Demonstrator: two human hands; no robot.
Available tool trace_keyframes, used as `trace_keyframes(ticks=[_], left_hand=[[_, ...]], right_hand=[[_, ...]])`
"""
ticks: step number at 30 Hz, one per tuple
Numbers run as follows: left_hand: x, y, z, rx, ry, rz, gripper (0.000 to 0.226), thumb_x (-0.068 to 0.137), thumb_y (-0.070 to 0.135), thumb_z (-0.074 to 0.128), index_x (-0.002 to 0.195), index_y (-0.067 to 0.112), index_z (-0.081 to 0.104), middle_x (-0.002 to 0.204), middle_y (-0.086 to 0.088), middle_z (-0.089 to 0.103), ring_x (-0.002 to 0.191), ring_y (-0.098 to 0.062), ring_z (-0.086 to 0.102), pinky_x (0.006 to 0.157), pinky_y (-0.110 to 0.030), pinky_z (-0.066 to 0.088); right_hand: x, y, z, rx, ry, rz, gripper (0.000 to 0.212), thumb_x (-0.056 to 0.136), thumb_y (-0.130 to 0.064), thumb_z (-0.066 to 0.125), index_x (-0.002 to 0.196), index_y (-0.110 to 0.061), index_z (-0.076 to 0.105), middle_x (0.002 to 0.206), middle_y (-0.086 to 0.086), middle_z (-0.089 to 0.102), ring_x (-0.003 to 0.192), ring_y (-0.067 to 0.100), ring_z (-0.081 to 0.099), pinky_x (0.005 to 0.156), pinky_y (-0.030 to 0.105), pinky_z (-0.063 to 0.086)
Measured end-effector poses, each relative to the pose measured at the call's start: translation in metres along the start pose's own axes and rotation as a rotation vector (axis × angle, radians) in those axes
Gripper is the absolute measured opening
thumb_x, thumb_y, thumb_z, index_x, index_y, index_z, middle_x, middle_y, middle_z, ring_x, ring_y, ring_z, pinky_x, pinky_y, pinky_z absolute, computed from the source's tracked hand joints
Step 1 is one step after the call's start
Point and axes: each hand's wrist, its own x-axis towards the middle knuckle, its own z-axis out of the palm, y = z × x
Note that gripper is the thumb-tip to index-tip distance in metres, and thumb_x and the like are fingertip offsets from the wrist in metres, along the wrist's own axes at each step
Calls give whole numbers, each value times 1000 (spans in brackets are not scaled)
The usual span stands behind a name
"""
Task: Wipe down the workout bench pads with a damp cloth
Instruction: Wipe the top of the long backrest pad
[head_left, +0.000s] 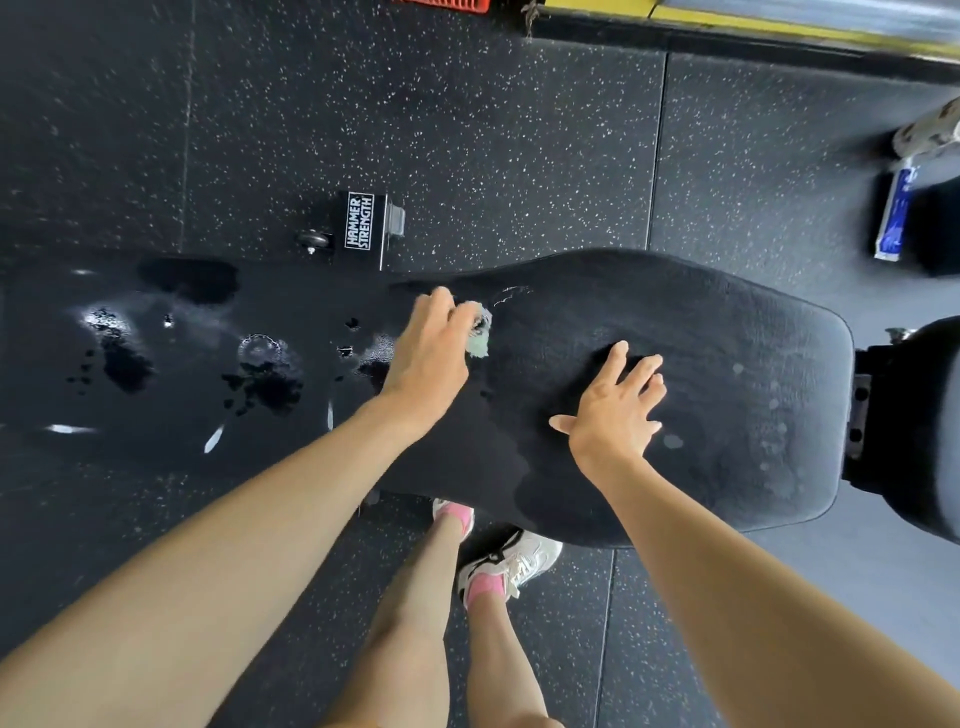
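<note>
The black bench pad (701, 338), wet at left, carries a crumpled cloth (480, 340).

The cloth (479, 347) is largely concealed beneath the left hand (426, 358). The bench pad (701, 364) is cropped by the left edge; the blue-and-white object (896, 218) is blurred beyond identification.

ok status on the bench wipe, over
Left hand grips cloth on bench pad. Right hand open, flat on pad. Wet patches on left section. Nothing in the way.
</note>
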Motion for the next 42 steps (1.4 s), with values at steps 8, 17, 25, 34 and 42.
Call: trace_keyframes(ticks=[8, 17, 25, 34, 42], left_hand=[[26, -28, -22, 8, 9, -14, 45, 70, -18, 49, 103, 9, 61, 94, -5, 42, 89, -20, 36, 65, -37, 39], [28, -12, -10, 17, 1, 99, 45, 66, -20, 47, 95, 12, 63, 86, -2, 42, 83, -20, 35, 55, -38, 39], [49, -1, -5, 15, 19, 200, 42, 67, -16, 46, 92, 15, 60, 85, 2, 34, 82, -16, 30, 54, -30, 27], [57, 11, -10, 146, -149, 432, 42, 70, -21, 48, 100, 6, 60, 94, -9, 45, 87, -26, 41, 53, -32, 30], [24, -12, -18, 177, -158, 177, 45, 72, -14, 49, 110, 9, 56, 97, -3, 37, 96, -22, 35, 58, -33, 32]], right_hand=[[2, -3, 0, 25, -16, 25, 116, 77, -38, 77, 150, -14, -11, 154, 21, -13, 144, 36, 2, 107, 57, 35], [-1, -6, -1, 22, -15, 23, 116, 77, -38, 76, 150, -15, -11, 154, 22, -13, 144, 35, 2, 107, 55, 35], [-1, -5, -1, 16, -15, 17, 115, 78, -39, 76, 149, -15, -12, 153, 22, -13, 144, 36, 2, 107, 55, 34], [-2, -3, -1, 52, -11, 7, 113, 79, -35, 76, 150, -15, -9, 154, 21, -13, 144, 35, 1, 108, 58, 32], [-3, -2, -2, 53, 3, 1, 113, 79, -35, 75, 150, -14, -11, 154, 22, -13, 144, 37, 1, 108, 58, 32]])
